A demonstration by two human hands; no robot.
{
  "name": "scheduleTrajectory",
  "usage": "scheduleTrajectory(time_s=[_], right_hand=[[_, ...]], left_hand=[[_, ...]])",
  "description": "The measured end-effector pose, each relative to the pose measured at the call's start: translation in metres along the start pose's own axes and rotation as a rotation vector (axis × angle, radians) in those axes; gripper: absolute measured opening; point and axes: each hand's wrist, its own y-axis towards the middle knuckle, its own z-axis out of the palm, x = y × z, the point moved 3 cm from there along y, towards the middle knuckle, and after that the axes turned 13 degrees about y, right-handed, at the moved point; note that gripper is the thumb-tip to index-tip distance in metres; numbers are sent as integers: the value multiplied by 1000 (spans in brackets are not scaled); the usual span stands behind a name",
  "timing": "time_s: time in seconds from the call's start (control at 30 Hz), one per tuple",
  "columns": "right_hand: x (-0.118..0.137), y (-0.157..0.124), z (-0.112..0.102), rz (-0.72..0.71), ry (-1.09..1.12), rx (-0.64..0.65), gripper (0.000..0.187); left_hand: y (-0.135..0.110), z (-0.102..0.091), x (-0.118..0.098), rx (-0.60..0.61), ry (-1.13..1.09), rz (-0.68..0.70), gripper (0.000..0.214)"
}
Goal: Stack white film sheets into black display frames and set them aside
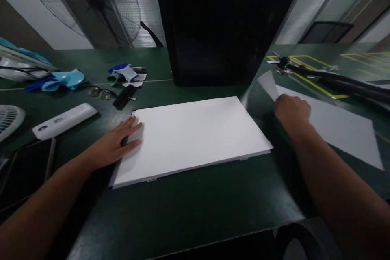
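A flat white rectangular panel (195,136) lies on the green table in front of me. Its near edge shows thin layers and small tabs, with a dark border along the left side. My left hand (120,140) rests on the panel's left end, fingers spread and lying flat. Off to the right, my right hand (293,113) is closed on a thin white sheet (341,130). One corner of that sheet sticks up beyond the fist, and the rest slopes away toward the right. The fingertips of my right hand are hidden from view.
A black screen-like slab (225,28) stands behind the panel. To the left are a white oblong device (64,121), a dark tablet-like object (27,170), glasses (101,92) and blue gloves (63,80). A black pole-like stand (335,76) lies at far right.
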Motion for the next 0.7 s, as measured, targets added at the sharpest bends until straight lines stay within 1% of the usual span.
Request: scheduleTrajectory(time_s=[0.07, 0.1, 0.17, 0.27, 0.33, 0.4, 0.47, 0.5, 0.57, 0.63, 0.7], right_hand=[[11, -13, -14, -93, -15, -22, 43], [20, -21, -19, -171, -19, -10, 43], [42, -41, -22, -386, -17, 84, 38], [83, -82, -14, -734, 11, 290, 32], [108, -114, -6, -939, 40, 375, 37], [130, -148, 0, -1170, 86, 397, 45], [146, -178, 3, -1388, 154, 381, 51], [151, -190, 5, -1464, 191, 371, 53], [158, -208, 8, -1545, 273, 390, 58], [160, -219, 10, -1604, 381, 456, 67], [159, -221, 9, -1650, 526, 522, 77]], left_hand=[[0, 0, 0, -4, -19, -5, 121], [-1, -1, 0, -7, -29, -7, 121], [-1, -1, 0, -6, -44, -5, 118], [-2, 0, 2, -12, -58, -6, 115], [-4, 0, 4, -34, -80, -38, 113], [-6, 0, 4, -66, -113, -81, 109], [-8, -1, 3, -93, -149, -90, 107], [-8, -2, 2, -103, -167, -78, 108], [-8, -3, -2, -105, -192, -45, 115], [-7, -3, -5, -87, -174, -27, 120], [-5, -3, -8, -47, -114, -13, 115]])
